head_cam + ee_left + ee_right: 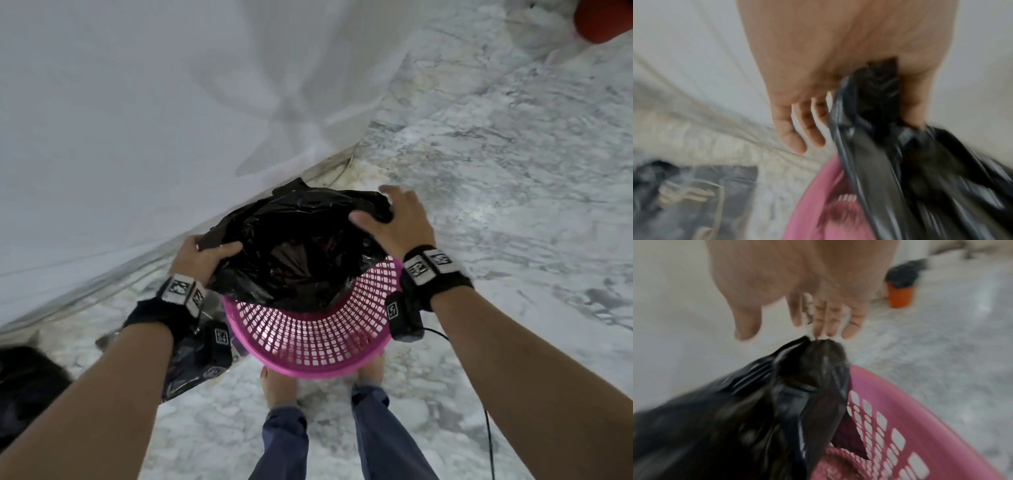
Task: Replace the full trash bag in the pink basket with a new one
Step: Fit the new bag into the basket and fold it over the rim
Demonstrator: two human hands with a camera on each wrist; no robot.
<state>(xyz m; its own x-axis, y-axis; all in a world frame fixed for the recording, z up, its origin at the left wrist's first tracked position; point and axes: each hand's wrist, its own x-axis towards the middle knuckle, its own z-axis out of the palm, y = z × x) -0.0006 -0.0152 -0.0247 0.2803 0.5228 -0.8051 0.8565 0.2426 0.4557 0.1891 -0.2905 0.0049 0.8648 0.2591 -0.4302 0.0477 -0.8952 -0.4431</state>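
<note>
The pink mesh basket stands on the floor in front of my bare feet. A black trash bag sits in it, its top pulled up above the rim. My left hand pinches the bag's left edge; in the left wrist view a strip of the black bag runs between the thumb and the left hand, above the basket. My right hand lies over the bag's right top. In the right wrist view the right hand's fingers are straight, and the bag reaches the fingertips above the basket.
A white cloth hangs along the left. A second black bag lies flat on the marble floor left of the basket. An orange bin lined with a black bag stands farther off. A thin cable trails at the right.
</note>
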